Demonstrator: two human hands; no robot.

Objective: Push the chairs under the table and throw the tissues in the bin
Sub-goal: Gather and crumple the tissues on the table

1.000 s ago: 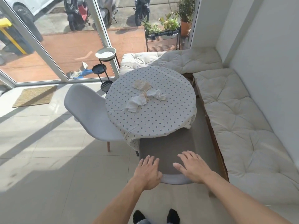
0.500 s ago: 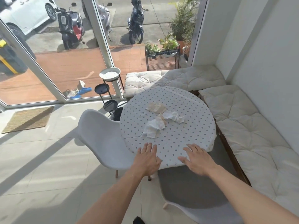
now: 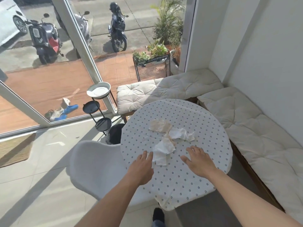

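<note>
A round table [image 3: 205, 122] with a dotted cloth fills the middle. Several crumpled tissues lie on it: a white one [image 3: 161, 150] nearest me, another white one [image 3: 182, 134] behind it, and a beige-stained one [image 3: 159, 125] farther back. My left hand [image 3: 142, 167] hovers over the cloth, fingers spread, fingertips just left of the nearest tissue. My right hand [image 3: 199, 161] is open to the right of that tissue, holding nothing. A white shell chair [image 3: 95, 166] stands at the table's left. The grey chair [image 3: 201, 208] sits mostly under the table's near edge. A dark bin [image 3: 115, 133] stands behind the white chair.
A cushioned bench [image 3: 255, 136] runs along the right wall and the far corner. A black three-tier stand [image 3: 98, 105] with a white bowl stands by the glass door. A doormat [image 3: 14, 149] lies at the left. My foot [image 3: 158, 215] is at the bottom edge.
Both hands left the grey chair's back and reached forward over the table toward the tissues. The view came closer, and the grey chair now sits under the table.
</note>
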